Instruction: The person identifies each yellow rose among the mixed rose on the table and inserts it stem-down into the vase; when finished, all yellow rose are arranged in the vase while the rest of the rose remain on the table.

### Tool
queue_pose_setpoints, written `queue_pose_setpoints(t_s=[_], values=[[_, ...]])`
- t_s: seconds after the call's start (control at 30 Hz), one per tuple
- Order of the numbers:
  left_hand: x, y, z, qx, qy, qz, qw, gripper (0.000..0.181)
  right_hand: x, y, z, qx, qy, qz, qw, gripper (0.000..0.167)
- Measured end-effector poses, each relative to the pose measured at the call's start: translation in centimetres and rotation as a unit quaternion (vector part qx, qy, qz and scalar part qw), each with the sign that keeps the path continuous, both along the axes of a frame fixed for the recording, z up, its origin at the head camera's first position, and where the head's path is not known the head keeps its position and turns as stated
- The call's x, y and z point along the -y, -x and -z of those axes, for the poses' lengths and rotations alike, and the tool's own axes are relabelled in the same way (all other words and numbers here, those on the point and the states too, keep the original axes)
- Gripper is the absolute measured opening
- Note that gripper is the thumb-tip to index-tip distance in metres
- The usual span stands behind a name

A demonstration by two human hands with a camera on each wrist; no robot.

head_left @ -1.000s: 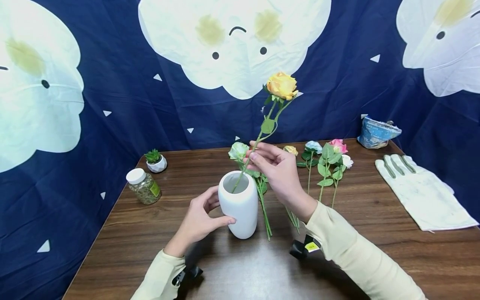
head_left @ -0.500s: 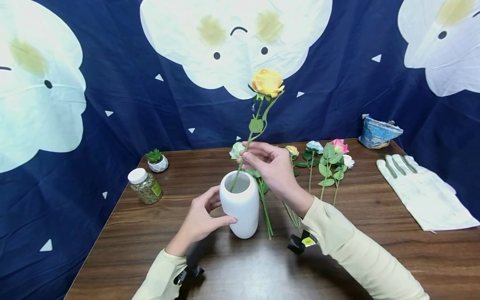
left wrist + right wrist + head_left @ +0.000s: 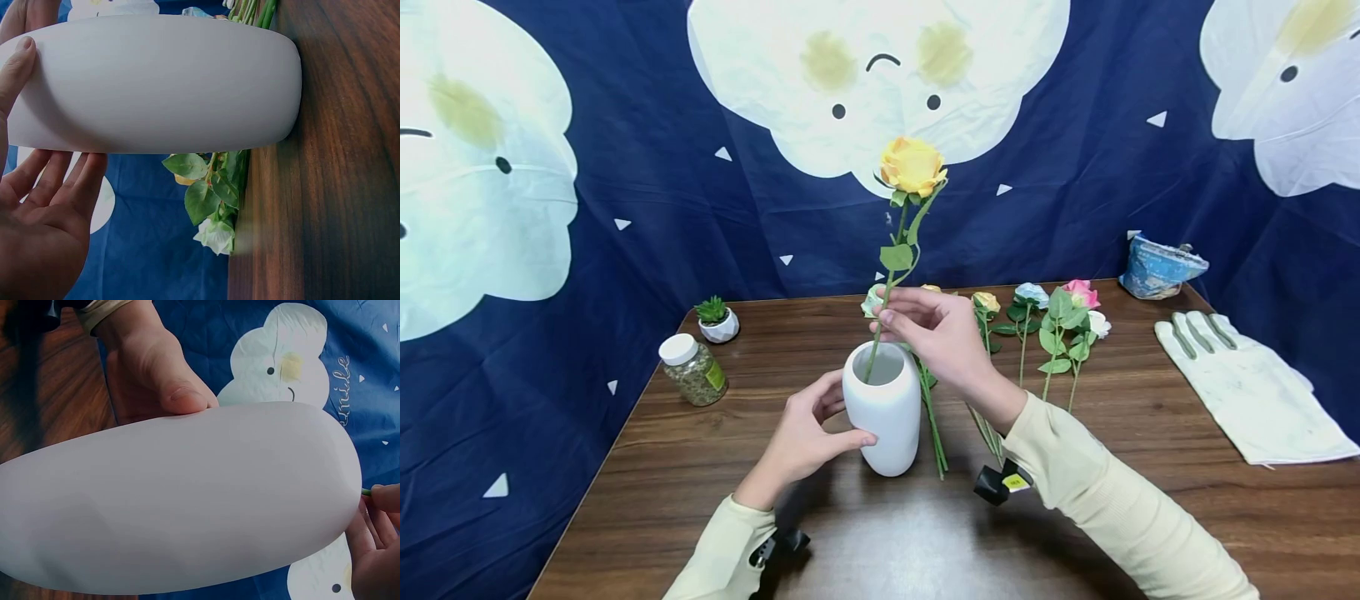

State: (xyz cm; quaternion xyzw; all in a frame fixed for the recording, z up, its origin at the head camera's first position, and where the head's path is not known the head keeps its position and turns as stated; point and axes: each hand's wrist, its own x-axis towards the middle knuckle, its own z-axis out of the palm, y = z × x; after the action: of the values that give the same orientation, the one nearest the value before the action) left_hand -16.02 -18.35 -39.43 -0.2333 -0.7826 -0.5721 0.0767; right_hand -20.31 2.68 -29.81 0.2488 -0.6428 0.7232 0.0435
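A white vase [image 3: 883, 421] stands upright on the table, and my left hand [image 3: 808, 433] grips its left side, thumb across the front. In the left wrist view the same vase [image 3: 156, 84] fills the upper part, with the left hand [image 3: 50, 231] around its wall. My right hand [image 3: 943, 337] pinches the stem of a yellow rose [image 3: 912, 167] just above the vase mouth; the stem's lower part is inside the opening. The right wrist view shows the vase [image 3: 187, 500] and, at its rim, the right hand [image 3: 378, 531] on the green stem.
Behind and right of the vase lie several flowers, among them a pink one [image 3: 1081, 293] and a blue one [image 3: 1032, 294]. Far right are white gloves [image 3: 1255, 392] and a blue bag [image 3: 1161, 267]. A jar [image 3: 694, 371] and a potted succulent [image 3: 718, 321] stand left.
The yellow rose has swung left and stands more upright, its stem in the vase mouth. My right hand has moved slightly left with it. The left hand keeps its grip on the vase.
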Motion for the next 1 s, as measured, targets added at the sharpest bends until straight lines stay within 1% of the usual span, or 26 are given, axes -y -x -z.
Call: queue_pose_setpoints(t_s=[0.23,0.4,0.73,1.0], values=[[0.00,0.01,0.11,-0.002,-0.002,0.001,1.0000,0.074,0.11,0.00,0.14,-0.011,-0.010,-0.010,0.9998,0.026],[0.00,0.08,0.13,-0.002,-0.005,0.004,1.0000,0.074,0.26,0.12,0.01,-0.021,-0.035,-0.019,0.9990,0.027],[-0.02,-0.02,-0.02,0.007,0.004,-0.003,1.0000,0.074,-0.03,0.09,-0.42,-0.015,-0.093,-0.037,0.9948,0.027],[-0.03,-0.05,-0.06,0.010,0.006,-0.005,0.9999,0.075,-0.29,0.05,-0.55,-0.012,-0.109,-0.041,0.9931,0.025]])
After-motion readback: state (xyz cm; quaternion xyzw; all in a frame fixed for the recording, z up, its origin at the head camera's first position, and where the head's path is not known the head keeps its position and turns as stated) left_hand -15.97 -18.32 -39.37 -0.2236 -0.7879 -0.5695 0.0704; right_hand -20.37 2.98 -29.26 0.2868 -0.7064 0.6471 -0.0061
